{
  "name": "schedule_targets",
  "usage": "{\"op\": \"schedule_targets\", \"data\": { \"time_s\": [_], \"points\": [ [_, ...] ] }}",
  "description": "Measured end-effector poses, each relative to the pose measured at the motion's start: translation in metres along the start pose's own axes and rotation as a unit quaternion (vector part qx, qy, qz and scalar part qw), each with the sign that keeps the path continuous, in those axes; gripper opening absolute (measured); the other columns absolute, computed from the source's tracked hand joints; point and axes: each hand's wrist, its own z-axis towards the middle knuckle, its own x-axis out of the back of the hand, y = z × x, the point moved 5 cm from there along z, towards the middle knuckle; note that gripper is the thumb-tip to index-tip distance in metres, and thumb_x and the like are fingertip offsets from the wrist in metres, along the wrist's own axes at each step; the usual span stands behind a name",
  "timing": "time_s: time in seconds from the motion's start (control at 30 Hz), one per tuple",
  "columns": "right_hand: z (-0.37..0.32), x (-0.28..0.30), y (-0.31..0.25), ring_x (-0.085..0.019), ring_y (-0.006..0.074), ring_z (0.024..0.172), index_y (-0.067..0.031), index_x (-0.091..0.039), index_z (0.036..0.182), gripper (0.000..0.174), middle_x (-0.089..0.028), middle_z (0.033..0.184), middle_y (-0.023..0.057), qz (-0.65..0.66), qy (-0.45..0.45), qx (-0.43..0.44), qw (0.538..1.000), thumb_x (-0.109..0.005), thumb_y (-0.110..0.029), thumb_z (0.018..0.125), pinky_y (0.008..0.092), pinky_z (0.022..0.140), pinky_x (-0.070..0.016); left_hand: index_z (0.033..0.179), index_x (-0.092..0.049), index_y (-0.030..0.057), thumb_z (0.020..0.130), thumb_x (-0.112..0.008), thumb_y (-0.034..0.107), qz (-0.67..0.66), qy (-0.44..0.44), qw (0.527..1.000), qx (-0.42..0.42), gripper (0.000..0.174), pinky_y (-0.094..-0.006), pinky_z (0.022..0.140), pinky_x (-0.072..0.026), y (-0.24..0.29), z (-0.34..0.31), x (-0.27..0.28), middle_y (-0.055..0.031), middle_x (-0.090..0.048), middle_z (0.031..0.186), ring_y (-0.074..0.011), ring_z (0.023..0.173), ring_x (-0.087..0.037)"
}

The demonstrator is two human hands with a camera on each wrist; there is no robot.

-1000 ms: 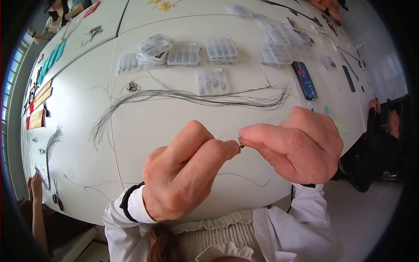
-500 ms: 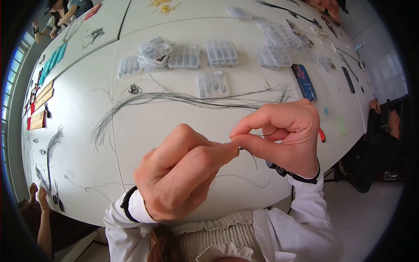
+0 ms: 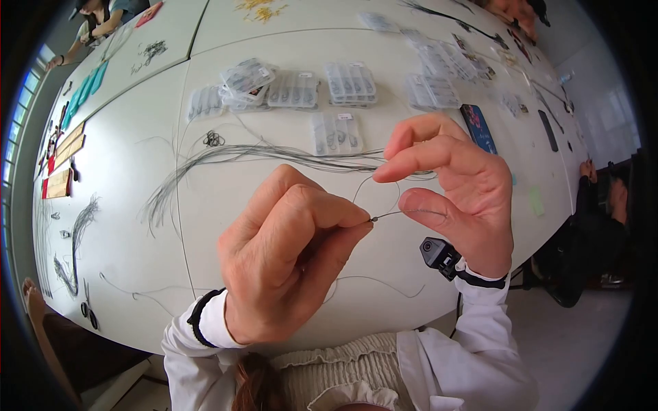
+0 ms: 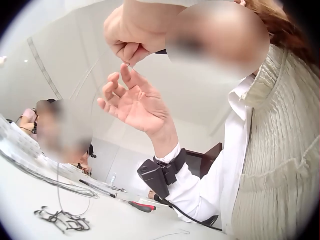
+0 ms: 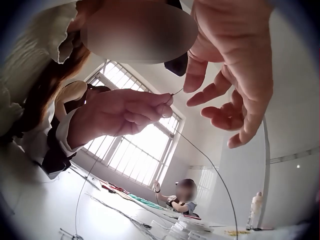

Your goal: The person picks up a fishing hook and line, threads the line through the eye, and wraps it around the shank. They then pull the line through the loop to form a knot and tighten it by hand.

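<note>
Between thumb and forefinger, my left hand pinches a thin dark line at a small dark knot-like bit; most of what lies in that pinch is hidden by the fingertips. The line runs from there to the right, across the thumb of my right hand. That hand is raised beside the left one, thumb and fingers spread apart. A loop of line curves up between the hands. In the right wrist view a strand hangs down past the left fingertips.
Beyond the hands lie a long bundle of dark strands, a small heap of dark hooks and clear compartment boxes. A phone is at the right, scissors at the left edge. Red-handled pliers show in the left wrist view.
The right finger and thumb, together at the left fingertips before, have come apart, and the hand has tilted back to the right. The left hand keeps its pinch, nearly in place.
</note>
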Motion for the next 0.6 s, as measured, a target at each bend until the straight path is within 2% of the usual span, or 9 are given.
{"op": "schedule_targets", "data": {
  "time_s": [0.03,0.07,0.13,0.17,0.27,0.43,0.53,0.6],
  "points": [
    [-0.002,0.002,-0.005,-0.052,0.0161,0.080,-0.0014,-0.066,0.084,0.022,-0.056,0.088,0.0074,0.002,0.024,-0.024,0.999,-0.071,-0.008,0.064,0.0284,0.077,-0.0396,0.081,-0.057,-0.0035,0.069,-0.064,-0.011,0.000,0.001,1.000,0.000,0.016,-0.0193,0.047,-0.0369,0.000,0.000,0.000,-0.0070,-0.049,0.075,-0.0093,0.061,-0.046],
    [-0.002,0.002,-0.010,-0.052,0.0161,0.080,-0.0014,-0.066,0.084,0.022,-0.056,0.088,0.0074,0.002,0.023,-0.024,0.999,-0.071,-0.008,0.064,0.0284,0.077,-0.0396,0.080,-0.057,-0.0034,0.069,-0.064,-0.012,0.011,0.007,1.000,-0.002,0.016,-0.0190,0.047,-0.0379,0.000,-0.001,0.001,-0.0069,-0.049,0.075,-0.0093,0.060,-0.046],
    [-0.003,-0.001,-0.018,-0.052,0.0167,0.078,-0.0025,-0.066,0.079,0.020,-0.057,0.083,0.0071,-0.110,0.008,-0.010,0.994,-0.072,-0.009,0.061,0.0283,0.074,-0.0395,0.080,-0.057,-0.0033,0.069,-0.063,-0.013,0.020,0.012,1.000,-0.005,0.016,-0.0187,0.048,-0.0389,0.001,-0.001,0.001,-0.0069,-0.049,0.074,-0.0092,0.060,-0.046],
    [-0.003,-0.005,-0.018,-0.052,0.0169,0.075,-0.0030,-0.066,0.074,0.016,-0.057,0.076,0.0056,-0.113,0.037,-0.017,0.993,-0.072,-0.007,0.060,0.0280,0.071,-0.0389,0.080,-0.057,-0.0029,0.069,-0.064,-0.012,0.035,0.014,0.999,-0.011,0.016,-0.0190,0.047,-0.0383,0.003,0.000,0.000,-0.0069,-0.050,0.073,-0.0094,0.059,-0.046],
    [-0.005,-0.008,-0.014,-0.051,0.0167,0.074,-0.0037,-0.066,0.072,0.015,-0.057,0.073,0.0044,-0.108,0.013,-0.021,0.994,-0.073,-0.007,0.059,0.0277,0.069,-0.0384,0.079,-0.058,-0.0020,0.067,-0.065,-0.011,0.064,0.018,0.997,-0.025,0.017,-0.0196,0.046,-0.0371,0.005,0.000,-0.001,-0.0070,-0.051,0.071,-0.0099,0.057,-0.047],
    [-0.006,-0.009,-0.010,-0.049,0.0167,0.073,-0.0037,-0.063,0.067,0.011,-0.057,0.070,0.0038,-0.096,0.031,-0.039,0.994,-0.070,-0.003,0.059,0.0278,0.068,-0.0376,0.078,-0.061,-0.0007,0.066,-0.066,-0.011,0.089,0.018,0.994,-0.064,0.017,-0.0203,0.045,-0.0351,0.005,0.001,-0.001,-0.0069,-0.053,0.069,-0.0109,0.056,-0.049],
    [-0.006,-0.009,-0.010,-0.048,0.0167,0.072,-0.0035,-0.060,0.065,0.010,-0.057,0.071,0.0037,-0.087,0.029,-0.050,0.995,-0.067,-0.001,0.059,0.0282,0.069,-0.0372,0.079,-0.061,-0.0019,0.067,-0.064,-0.013,0.058,-0.012,0.998,-0.037,0.016,-0.0206,0.044,-0.0368,0.005,0.002,-0.002,-0.0078,-0.054,0.072,-0.0101,0.056,-0.050],
    [-0.006,-0.009,-0.010,-0.048,0.0167,0.072,-0.0035,-0.058,0.064,0.010,-0.056,0.070,0.0036,-0.090,0.027,-0.049,0.994,-0.066,0.000,0.059,0.0284,0.069,-0.0370,0.080,-0.061,-0.0033,0.068,-0.062,-0.014,-0.013,-0.013,0.999,0.043,0.016,-0.0200,0.044,-0.0394,0.000,0.001,-0.004,-0.0091,-0.055,0.077,-0.0091,0.056,-0.051]
  ]
}}
